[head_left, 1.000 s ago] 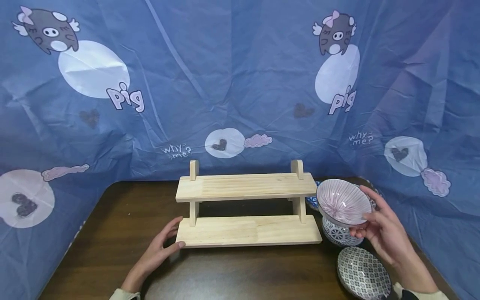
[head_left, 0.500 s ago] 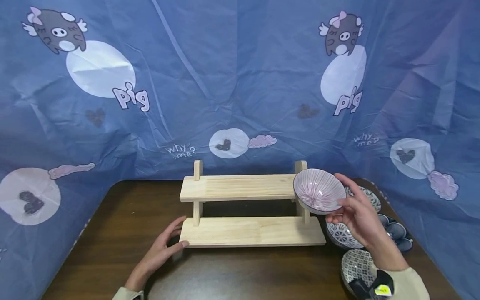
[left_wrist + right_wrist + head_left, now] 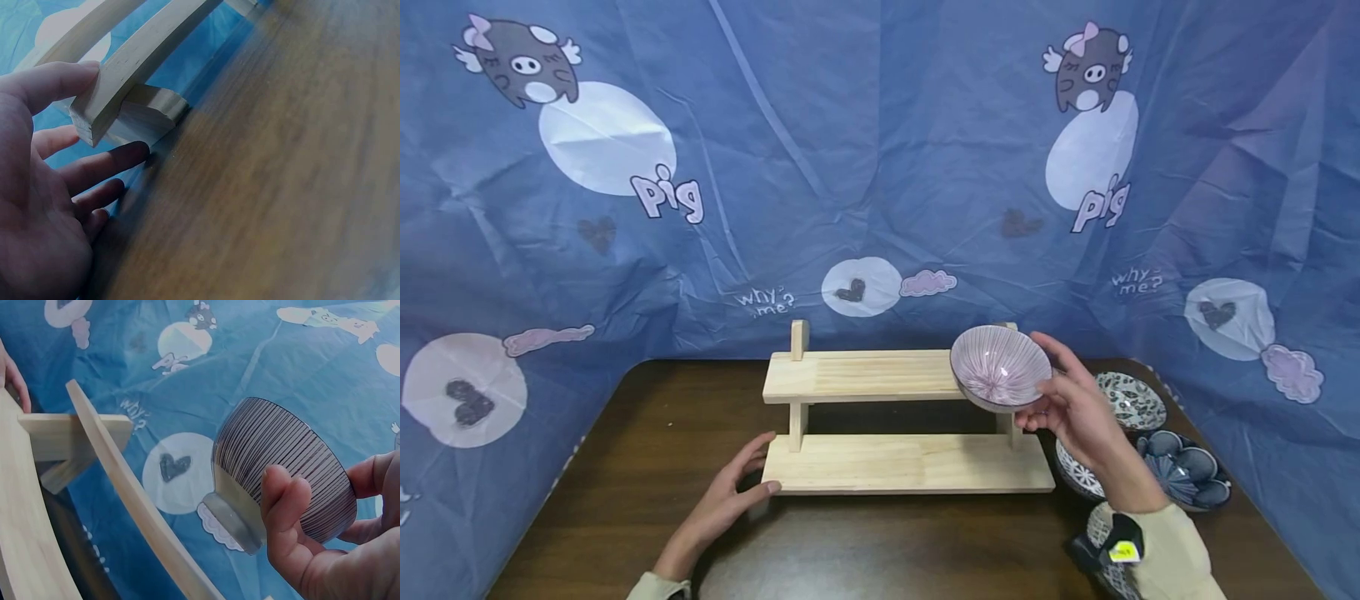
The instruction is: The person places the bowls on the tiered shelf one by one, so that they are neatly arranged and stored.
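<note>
My right hand [image 3: 1086, 425] holds a bowl [image 3: 1000, 367] by its right side, thumb near the rim and fingers against the outside. Thin lines streak the bowl's pinkish-white inside, and dark stripes cover its outside in the right wrist view [image 3: 281, 469]. It is tilted, its inside facing me in the head view, above the right end of a two-tier wooden shelf [image 3: 910, 462]. Its foot is apart from the upper board in the right wrist view. My left hand [image 3: 718, 504] holds the lower board's left end, thumb at the front corner [image 3: 94, 106].
Right of the shelf stand a leaf-patterned bowl [image 3: 1131, 400], a white-and-dark patterned bowl [image 3: 1078, 471] and a dark blue dish with petal shapes [image 3: 1183, 471]. Another patterned bowl [image 3: 1101, 525] is partly hidden under my right sleeve. Blue printed cloth [image 3: 865, 208] hangs behind the brown table [image 3: 865, 542].
My right hand has carried the striped bowl left and slightly up, from beside the shelf to above its right end. The blue dish has come into sight. My left hand stays at the board.
</note>
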Tool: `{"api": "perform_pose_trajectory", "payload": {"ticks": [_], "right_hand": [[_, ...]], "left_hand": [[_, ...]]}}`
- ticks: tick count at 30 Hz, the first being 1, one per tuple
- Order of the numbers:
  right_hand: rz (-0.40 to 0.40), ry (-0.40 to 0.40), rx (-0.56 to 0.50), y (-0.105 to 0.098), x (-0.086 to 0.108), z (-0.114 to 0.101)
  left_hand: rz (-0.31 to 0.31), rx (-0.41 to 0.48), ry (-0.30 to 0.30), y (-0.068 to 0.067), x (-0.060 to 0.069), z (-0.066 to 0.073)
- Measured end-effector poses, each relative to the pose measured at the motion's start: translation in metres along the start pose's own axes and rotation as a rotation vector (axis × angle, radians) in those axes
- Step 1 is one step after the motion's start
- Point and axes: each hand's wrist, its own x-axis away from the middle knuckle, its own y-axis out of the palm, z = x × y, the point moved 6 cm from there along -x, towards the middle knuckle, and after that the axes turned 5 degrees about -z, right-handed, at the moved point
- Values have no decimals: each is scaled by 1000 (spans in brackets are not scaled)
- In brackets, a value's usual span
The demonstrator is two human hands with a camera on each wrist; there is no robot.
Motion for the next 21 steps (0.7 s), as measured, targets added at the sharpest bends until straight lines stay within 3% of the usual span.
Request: {"api": "perform_pose_trajectory", "payload": {"ticks": [13, 21], "right_hand": [[31, 71, -2, 22, -30, 11], [44, 111, 31, 37, -45, 17]], "left_hand": [[0, -34, -25, 1, -2, -4], [-1, -52, 5, 1, -1, -6]]}}
